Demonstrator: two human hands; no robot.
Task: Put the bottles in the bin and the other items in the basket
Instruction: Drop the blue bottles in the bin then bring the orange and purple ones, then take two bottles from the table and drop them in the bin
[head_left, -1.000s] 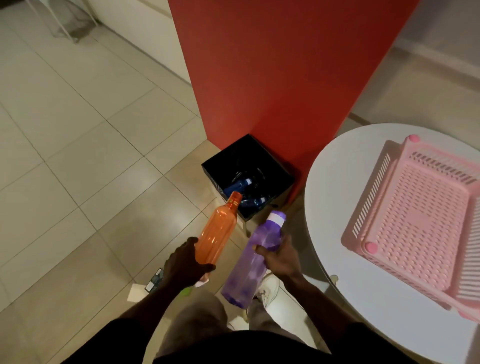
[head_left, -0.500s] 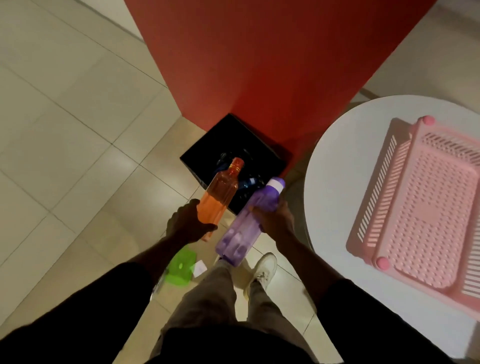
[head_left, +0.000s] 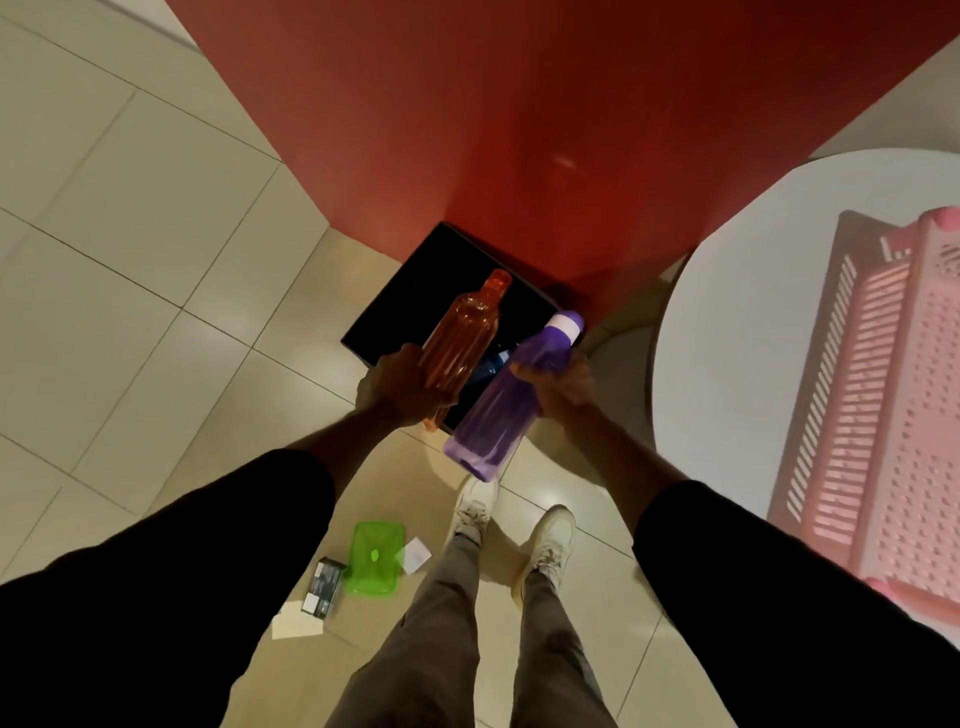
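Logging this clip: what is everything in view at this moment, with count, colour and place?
orange bottle: 1, orange, held above bin
purple bottle: 1, purple, white band, held above bin's near edge
bin: 1, black, floor, against red panel
blue bottle: at least 1, blue, inside bin
basket: 1, pink, on table
table: 1, white, right
green container: 1, green, floor by feet
small box: 1, dark, beside green container
paper pieces: 2, white, floor
red panel: 1, red, behind bin
shoes: 2, whitish, floor
left hand: grips orange bottle
right hand: grips purple bottle
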